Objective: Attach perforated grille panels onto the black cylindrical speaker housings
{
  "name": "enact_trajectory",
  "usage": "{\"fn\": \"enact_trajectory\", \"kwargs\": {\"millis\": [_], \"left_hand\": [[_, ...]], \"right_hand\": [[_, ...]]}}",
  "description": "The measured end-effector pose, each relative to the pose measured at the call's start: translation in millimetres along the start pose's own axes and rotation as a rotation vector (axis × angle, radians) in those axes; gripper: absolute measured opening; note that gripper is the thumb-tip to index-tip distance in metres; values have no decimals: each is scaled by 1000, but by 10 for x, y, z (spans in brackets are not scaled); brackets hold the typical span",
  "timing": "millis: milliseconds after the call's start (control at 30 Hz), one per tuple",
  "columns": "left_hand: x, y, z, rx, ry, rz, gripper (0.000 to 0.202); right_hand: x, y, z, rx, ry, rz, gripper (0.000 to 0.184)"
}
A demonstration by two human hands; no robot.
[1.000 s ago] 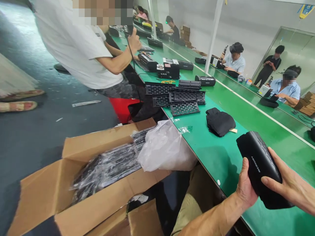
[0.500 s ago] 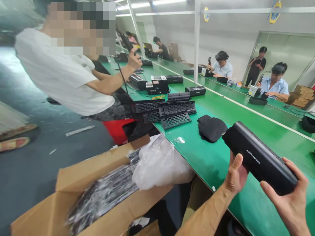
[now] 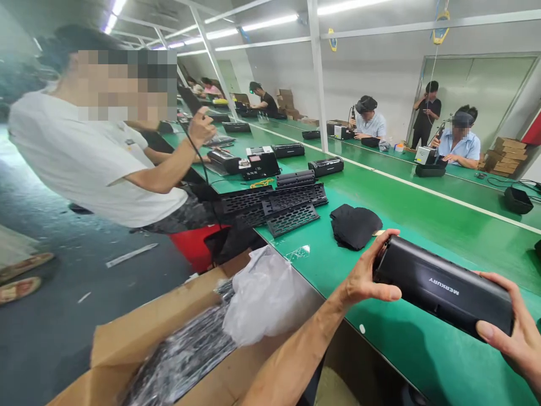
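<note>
A long black speaker housing [image 3: 442, 287] marked "MERKURY" is held above the green table [image 3: 406, 349], tilted down toward the right. My left hand [image 3: 374, 273] grips its left end, thumb across the front and fingers over the top. Around the right end is my right hand [image 3: 513, 324], its thumb pressed on the lower front edge. Behind my left hand lies a pile of thin black cloth-like pieces [image 3: 355, 225] on the table. Farther left, several black perforated grilles [image 3: 293, 219] are stacked loosely.
An open cardboard box [image 3: 169, 301] with plastic-wrapped black parts and a white plastic bag [image 3: 266, 299] stands at the table's left edge. A co-worker in a white shirt [image 3: 97, 152] handles a dark tool. More housings [image 3: 325, 166] and several people are farther along.
My left hand has moved from beneath the housing to its left end, now gripping it. The housing has turned closer to level. The view has shifted slightly.
</note>
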State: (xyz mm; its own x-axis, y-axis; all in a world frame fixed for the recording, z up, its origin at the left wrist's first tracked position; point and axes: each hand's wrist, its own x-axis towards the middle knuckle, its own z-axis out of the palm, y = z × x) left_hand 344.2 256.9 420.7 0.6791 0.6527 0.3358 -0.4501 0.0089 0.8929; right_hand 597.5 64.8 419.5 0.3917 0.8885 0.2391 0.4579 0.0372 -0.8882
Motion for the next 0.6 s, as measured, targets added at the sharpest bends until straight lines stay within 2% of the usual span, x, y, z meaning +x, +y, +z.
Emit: {"fn": "enact_trajectory", "kwargs": {"millis": [67, 133, 233, 333, 400, 500, 533, 600], "left_hand": [[-44, -141, 56, -135, 54, -2, 103], [-81, -295, 179, -305, 145, 13, 100], [-114, -581, 498, -559, 203, -8, 94], [-139, -831, 746, -654, 126, -124, 92], [-162, -853, 734, -540, 152, -172, 93], [-192, -631, 516, -224, 244, -64, 114], [-197, -529, 443, -115, 235, -18, 120], [-200, -370, 353, 56, 174, 20, 121]], "right_hand": [[3, -2, -81, -5, -26, 14, 80], [-21, 35, -83, 48, -15, 0, 96], [-47, 177, 141, 60, 53, -60, 112], [20, 262, 416, -76, 52, -124, 110], [105, 197, 444, -162, 72, -217, 106], [217, -27, 278, -407, 81, -400, 100], [245, -100, 218, -522, 39, -459, 96], [284, -198, 151, -753, -86, -556, 92]]}}
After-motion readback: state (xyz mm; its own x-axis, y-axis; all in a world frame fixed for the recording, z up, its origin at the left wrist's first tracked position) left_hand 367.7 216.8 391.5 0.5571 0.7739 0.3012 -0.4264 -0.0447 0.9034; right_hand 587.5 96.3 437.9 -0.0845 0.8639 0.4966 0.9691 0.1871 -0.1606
